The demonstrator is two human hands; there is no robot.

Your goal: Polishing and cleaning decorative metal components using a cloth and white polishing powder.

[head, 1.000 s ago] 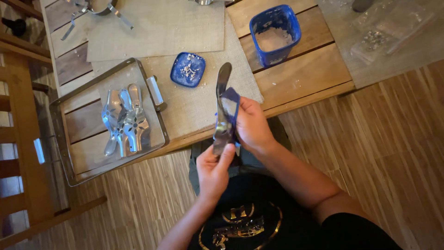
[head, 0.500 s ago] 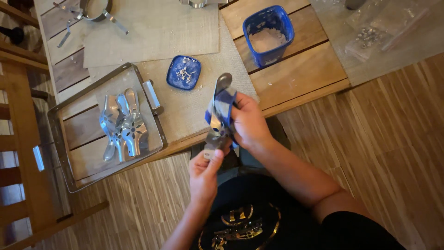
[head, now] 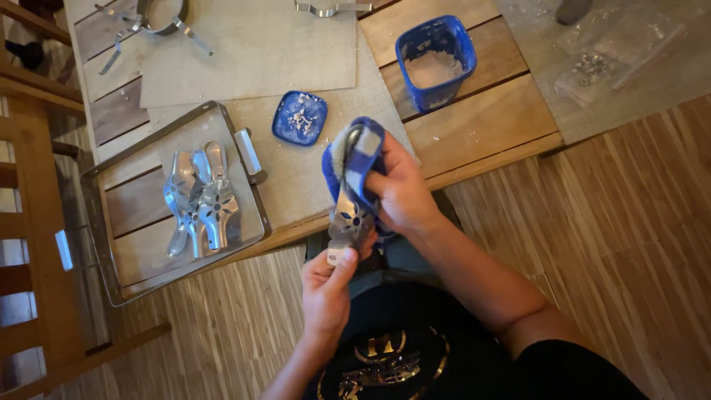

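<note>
I'm working over the wooden table (head: pixel 481 126); the metal tray (head: pixel 111 244) on it is holding a few finished metal pieces (head: pixel 198 200). My right hand (head: pixel 400 194) is clamping a blue checked cloth (head: pixel 354 159) over the top of a metal piece (head: pixel 351 219) just off the table edge. My left hand (head: pixel 326 285) is pinching its lower end.

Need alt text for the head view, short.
Seen from above, the right hand rubs a blue checked cloth over a pierced metal piece that the left hand grips by its lower end. More such pieces lie on a tray.
</note>
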